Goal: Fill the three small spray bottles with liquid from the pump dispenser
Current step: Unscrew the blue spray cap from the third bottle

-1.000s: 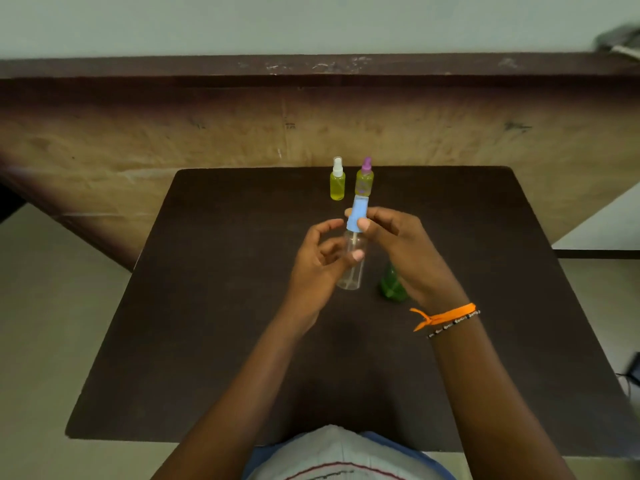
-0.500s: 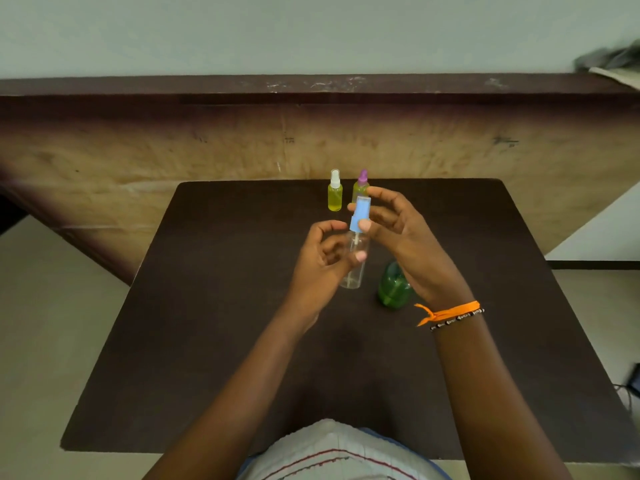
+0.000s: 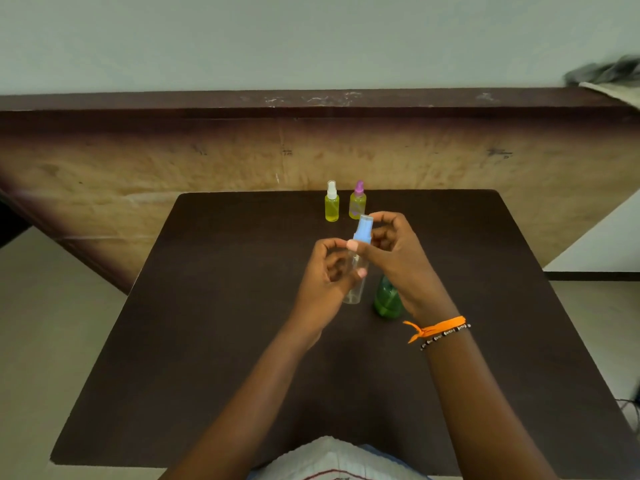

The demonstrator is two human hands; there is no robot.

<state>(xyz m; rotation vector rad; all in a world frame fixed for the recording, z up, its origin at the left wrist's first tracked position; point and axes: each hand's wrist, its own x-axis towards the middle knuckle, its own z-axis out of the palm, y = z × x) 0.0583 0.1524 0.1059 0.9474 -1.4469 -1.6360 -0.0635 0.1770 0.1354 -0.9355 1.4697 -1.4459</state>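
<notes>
My left hand (image 3: pixel 325 278) grips the body of a clear, empty-looking small spray bottle (image 3: pixel 355 289) held above the dark table (image 3: pixel 214 341). My right hand (image 3: pixel 398 258) pinches that bottle's light blue spray cap (image 3: pixel 363 232) with thumb and fingers. At the table's far edge stand two small bottles filled with yellow liquid: one with a white cap (image 3: pixel 331 202) and one with a purple cap (image 3: pixel 357 201). A green dispenser bottle (image 3: pixel 386 301) stands just behind my right wrist, its top hidden by the hand.
A long wooden ledge (image 3: pixel 311 105) runs across behind the table, with grey cloth-like things (image 3: pixel 609 74) at its far right end. White cloth in my lap (image 3: pixel 332 459) shows at the table's near edge.
My right hand's fingers have shifted around the blue cap, with the thumb now lower at its base. The bottle stays in both hands. The camera has tilted, so the table sits lower in view.
</notes>
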